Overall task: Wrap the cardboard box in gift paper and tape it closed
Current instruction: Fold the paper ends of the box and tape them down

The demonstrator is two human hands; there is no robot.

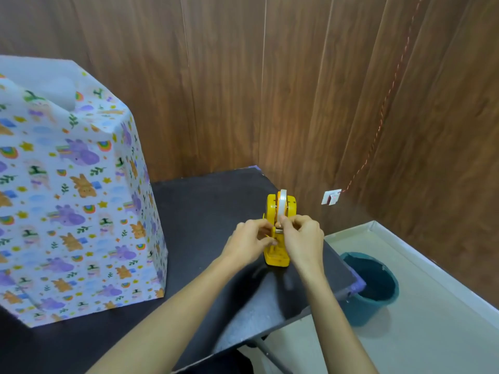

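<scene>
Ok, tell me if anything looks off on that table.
The gift paper looks unfinished on top: its white underside shows, puckered rather than flat. Left hand and right hand pinch at the yellow tape dispenser.

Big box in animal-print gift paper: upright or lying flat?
Upright. The paper-covered box stands tall on the black table, base edge flat on it. Left hand and right hand hold the yellow tape dispenser.

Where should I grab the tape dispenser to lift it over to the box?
Probably across the flat yellow sides of the tape dispenser, just below the roll, coming from above: it stands narrow, sides facing left and right, with the roll's weight there.
</scene>
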